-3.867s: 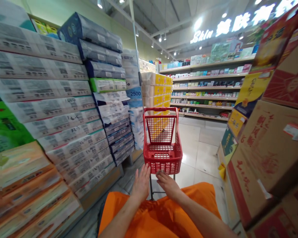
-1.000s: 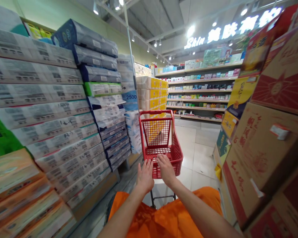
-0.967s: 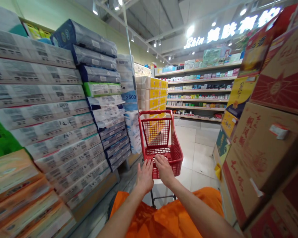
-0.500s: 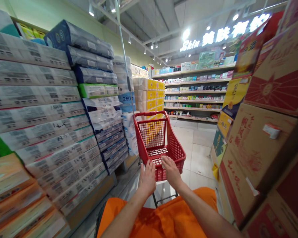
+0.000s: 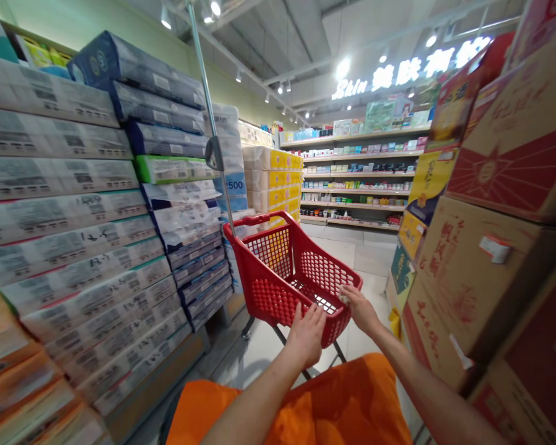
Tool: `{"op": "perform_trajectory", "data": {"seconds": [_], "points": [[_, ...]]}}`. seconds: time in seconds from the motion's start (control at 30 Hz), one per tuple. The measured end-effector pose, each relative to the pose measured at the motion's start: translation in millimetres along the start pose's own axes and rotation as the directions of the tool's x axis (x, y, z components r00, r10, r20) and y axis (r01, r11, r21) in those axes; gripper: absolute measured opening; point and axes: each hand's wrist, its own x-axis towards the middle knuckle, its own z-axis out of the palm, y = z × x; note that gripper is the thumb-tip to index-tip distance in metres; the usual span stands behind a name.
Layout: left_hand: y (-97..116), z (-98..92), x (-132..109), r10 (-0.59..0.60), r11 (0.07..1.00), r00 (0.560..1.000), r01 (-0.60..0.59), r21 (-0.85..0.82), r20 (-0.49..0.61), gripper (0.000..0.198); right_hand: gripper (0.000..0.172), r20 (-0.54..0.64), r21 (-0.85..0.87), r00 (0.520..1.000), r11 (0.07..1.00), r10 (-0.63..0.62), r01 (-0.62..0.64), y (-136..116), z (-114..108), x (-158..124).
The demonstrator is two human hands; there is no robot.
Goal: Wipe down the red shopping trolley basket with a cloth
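A red plastic shopping cart (image 5: 278, 296) stands turned at an angle in front of me, its basket showing no goods. A tall metal pole (image 5: 204, 93) rises from its handle end. My left hand (image 5: 308, 337) rests at the side rim near the closest corner, fingers stretched out and holding nothing. At the end rim, my right hand (image 5: 359, 309) has its fingers bent over the edge, closed on the cart. Something small and whitish shows at the right fingertips; I cannot make out what it is.
Stacked paper packs (image 5: 74, 216) line the left side, with yellow-and-white packs (image 5: 273, 176) beyond the cart. Cardboard cartons (image 5: 467, 272) are piled close on the right. Pale floor tiles (image 5: 366, 259) run toward product shelves (image 5: 352, 167) at the back.
The cart has swung round, its near end moving right and its handle end left, so its side now shows. Both my hands have moved right with it.
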Motion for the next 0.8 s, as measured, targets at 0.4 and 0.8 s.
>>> {"op": "perform_trajectory", "data": {"seconds": [0.4, 0.8], "points": [[-81.1, -30.2, 15.6, -0.353, 0.922, 0.936, 0.345, 0.177, 0.013, 0.072, 0.040, -0.051, -0.170, 0.995, 0.981, 0.090, -0.097, -23.3, -14.2, -23.7], [-101.4, -45.0, -24.5, -0.406, 0.863, 0.908, 0.418, 0.283, -0.102, 0.070, 0.044, -0.164, -0.147, 0.966, 0.973, -0.199, 0.176, -77.3, 44.9, 6.5]]}}
